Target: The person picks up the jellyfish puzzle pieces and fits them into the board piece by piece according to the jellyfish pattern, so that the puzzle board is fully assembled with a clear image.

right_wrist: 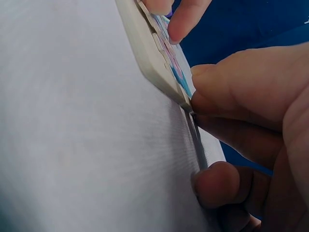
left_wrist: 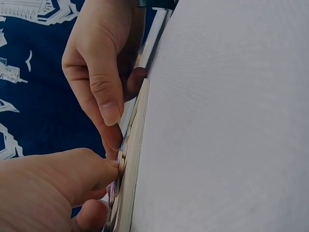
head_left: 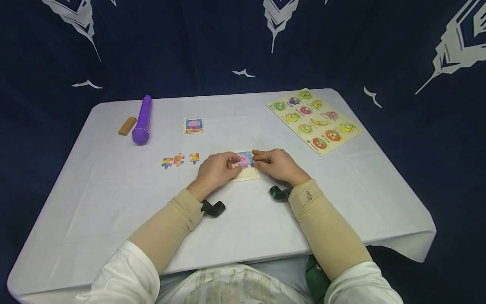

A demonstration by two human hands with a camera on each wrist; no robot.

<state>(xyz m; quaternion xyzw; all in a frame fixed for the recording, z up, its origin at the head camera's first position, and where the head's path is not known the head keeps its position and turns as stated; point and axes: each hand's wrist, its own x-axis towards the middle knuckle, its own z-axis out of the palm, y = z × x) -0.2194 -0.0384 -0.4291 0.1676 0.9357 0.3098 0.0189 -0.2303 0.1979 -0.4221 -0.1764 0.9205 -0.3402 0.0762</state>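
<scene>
A small wooden puzzle board (head_left: 246,174) lies on the table in front of me, with joined pieces of a pink and blue picture (head_left: 244,159) in its upper part and bare wood along its near side. From the left, my left hand (head_left: 217,169) reaches over the board, its thumb and curled fingers at a puzzle piece (left_wrist: 119,175) low on the picture. My right hand (head_left: 280,164) grips the board's right edge. In the right wrist view, the right thumb and fingers (right_wrist: 217,87) meet at the board's corner. The left palm hides the board's left part.
Several loose puzzle pieces (head_left: 179,159) lie left of my left hand. Behind them is a small picture card (head_left: 194,126). A purple microphone (head_left: 143,122) and a wooden block (head_left: 127,126) sit at the far left. A fruit peg board (head_left: 315,120) lies at the back right on the white tablecloth (head_left: 243,228).
</scene>
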